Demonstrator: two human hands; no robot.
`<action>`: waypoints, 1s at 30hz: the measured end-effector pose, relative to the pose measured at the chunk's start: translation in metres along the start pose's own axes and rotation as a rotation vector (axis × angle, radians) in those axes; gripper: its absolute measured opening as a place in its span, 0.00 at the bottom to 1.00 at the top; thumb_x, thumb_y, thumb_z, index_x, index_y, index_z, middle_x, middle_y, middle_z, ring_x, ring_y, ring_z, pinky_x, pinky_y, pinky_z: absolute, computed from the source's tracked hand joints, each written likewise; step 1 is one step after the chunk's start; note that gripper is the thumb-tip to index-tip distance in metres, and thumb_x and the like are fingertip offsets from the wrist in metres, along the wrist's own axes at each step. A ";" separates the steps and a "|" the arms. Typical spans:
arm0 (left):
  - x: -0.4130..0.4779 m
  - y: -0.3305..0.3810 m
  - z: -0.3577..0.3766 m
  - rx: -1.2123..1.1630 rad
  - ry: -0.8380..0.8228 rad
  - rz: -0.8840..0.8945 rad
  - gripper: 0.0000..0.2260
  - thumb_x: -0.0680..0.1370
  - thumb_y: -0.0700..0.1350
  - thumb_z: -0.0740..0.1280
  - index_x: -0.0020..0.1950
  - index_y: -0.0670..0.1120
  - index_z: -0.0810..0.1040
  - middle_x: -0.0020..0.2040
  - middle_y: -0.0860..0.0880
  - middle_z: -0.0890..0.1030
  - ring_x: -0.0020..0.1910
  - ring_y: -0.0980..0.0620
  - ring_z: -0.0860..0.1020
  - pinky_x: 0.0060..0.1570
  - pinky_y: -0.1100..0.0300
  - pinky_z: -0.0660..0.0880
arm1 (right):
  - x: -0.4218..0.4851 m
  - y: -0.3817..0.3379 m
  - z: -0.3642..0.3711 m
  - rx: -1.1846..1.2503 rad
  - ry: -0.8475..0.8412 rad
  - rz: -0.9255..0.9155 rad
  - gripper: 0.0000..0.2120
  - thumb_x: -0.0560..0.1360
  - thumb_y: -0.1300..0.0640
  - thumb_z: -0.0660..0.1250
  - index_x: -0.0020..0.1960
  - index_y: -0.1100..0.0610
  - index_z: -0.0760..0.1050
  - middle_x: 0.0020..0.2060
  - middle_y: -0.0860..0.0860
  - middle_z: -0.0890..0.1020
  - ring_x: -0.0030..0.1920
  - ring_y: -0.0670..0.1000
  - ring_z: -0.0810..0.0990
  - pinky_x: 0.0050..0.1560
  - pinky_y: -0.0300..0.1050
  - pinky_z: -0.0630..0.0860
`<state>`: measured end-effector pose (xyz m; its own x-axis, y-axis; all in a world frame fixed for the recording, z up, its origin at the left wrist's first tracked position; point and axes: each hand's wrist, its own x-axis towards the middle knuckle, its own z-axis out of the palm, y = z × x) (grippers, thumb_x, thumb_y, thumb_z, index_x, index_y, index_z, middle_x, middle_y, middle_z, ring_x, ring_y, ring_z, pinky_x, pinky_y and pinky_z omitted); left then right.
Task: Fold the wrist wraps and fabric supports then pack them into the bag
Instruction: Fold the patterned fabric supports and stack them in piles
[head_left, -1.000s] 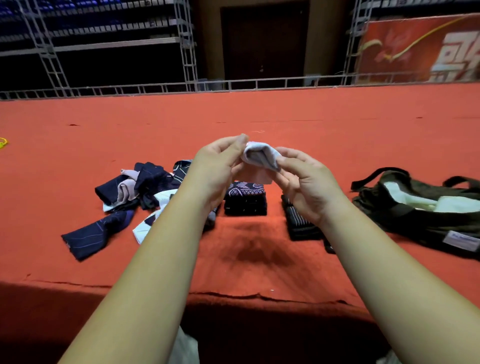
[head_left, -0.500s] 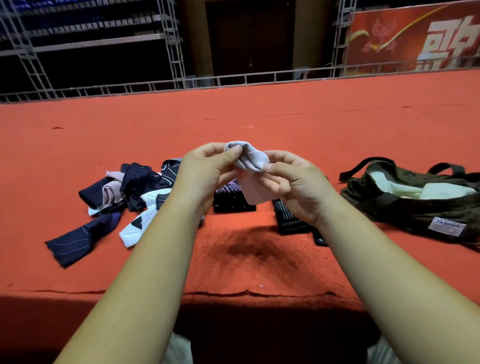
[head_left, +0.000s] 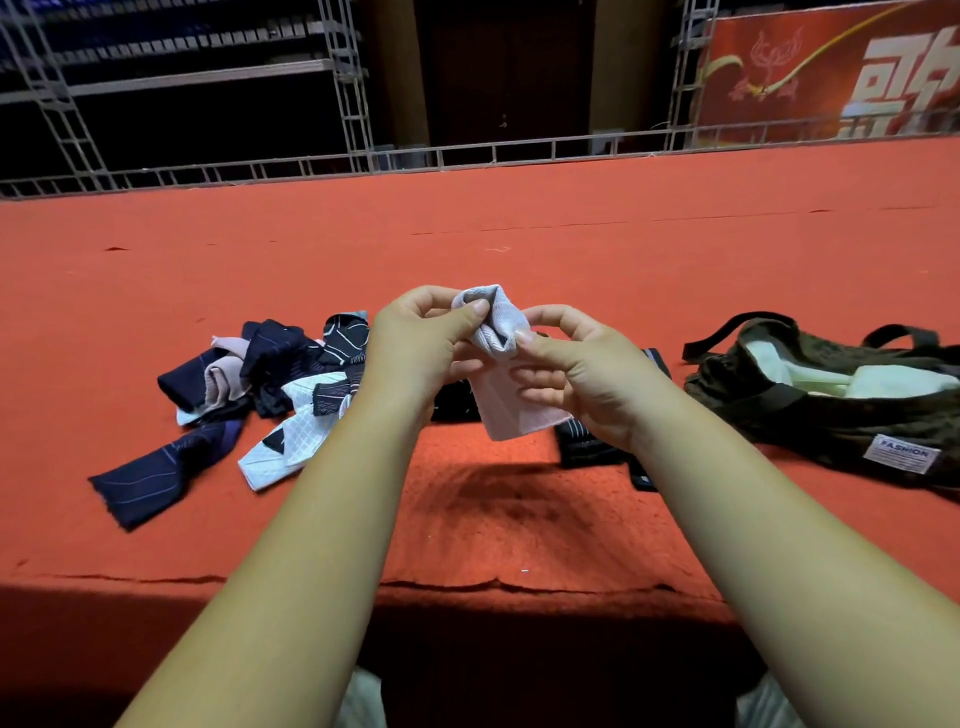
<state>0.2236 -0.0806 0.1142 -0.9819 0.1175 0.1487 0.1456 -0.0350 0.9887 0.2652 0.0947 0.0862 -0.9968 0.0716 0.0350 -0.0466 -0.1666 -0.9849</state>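
I see the pale wrap (head_left: 511, 410) held in the air in the middle of my view, above the red table (head_left: 519, 234). Its upper end is bent over and its lower end hangs free.

The risk I judge from here is this: only fingertips hold the bent part, so if one pinch loosens, the fabric can spring open and the fold is lost. The hanging end can also twist and make the fold crooked. If the wrap drops, it may land on the folded dark pieces (head_left: 587, 447) at about 5 o'clock from it and disturb them.

The left hand (head_left: 410, 353) pinches the top of the wrap with thumb and curled fingers. The right hand (head_left: 587, 379) pinches its side with thumb and forefinger, and the other fingers curl loosely behind the fabric.

The unfolded pile (head_left: 280, 364) lies at 9 o'clock. The bag (head_left: 831, 441), its mouth open, is at 3 o'clock, well apart.
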 end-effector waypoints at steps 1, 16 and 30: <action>-0.001 0.000 0.001 0.021 -0.008 0.008 0.07 0.81 0.42 0.75 0.57 0.41 0.84 0.51 0.41 0.88 0.45 0.42 0.89 0.40 0.54 0.85 | 0.001 0.001 0.001 -0.032 0.019 0.005 0.06 0.81 0.56 0.75 0.57 0.49 0.81 0.46 0.53 0.87 0.43 0.51 0.84 0.52 0.50 0.82; -0.005 -0.002 0.013 0.322 0.109 0.092 0.15 0.71 0.32 0.63 0.45 0.47 0.86 0.37 0.47 0.87 0.26 0.52 0.82 0.29 0.61 0.75 | 0.005 -0.013 0.014 -0.772 0.443 -0.320 0.06 0.71 0.60 0.67 0.44 0.50 0.80 0.33 0.49 0.82 0.31 0.50 0.76 0.31 0.45 0.70; -0.003 0.013 -0.008 0.096 -0.186 -0.068 0.09 0.79 0.32 0.67 0.58 0.36 0.83 0.45 0.41 0.84 0.42 0.46 0.86 0.39 0.59 0.85 | 0.019 -0.030 0.008 -0.501 0.375 -0.156 0.16 0.69 0.57 0.63 0.47 0.67 0.83 0.30 0.53 0.75 0.32 0.52 0.73 0.38 0.51 0.76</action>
<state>0.2279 -0.0893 0.1265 -0.9519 0.2973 0.0735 0.0993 0.0727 0.9924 0.2475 0.0934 0.1175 -0.8865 0.4116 0.2115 -0.0625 0.3462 -0.9361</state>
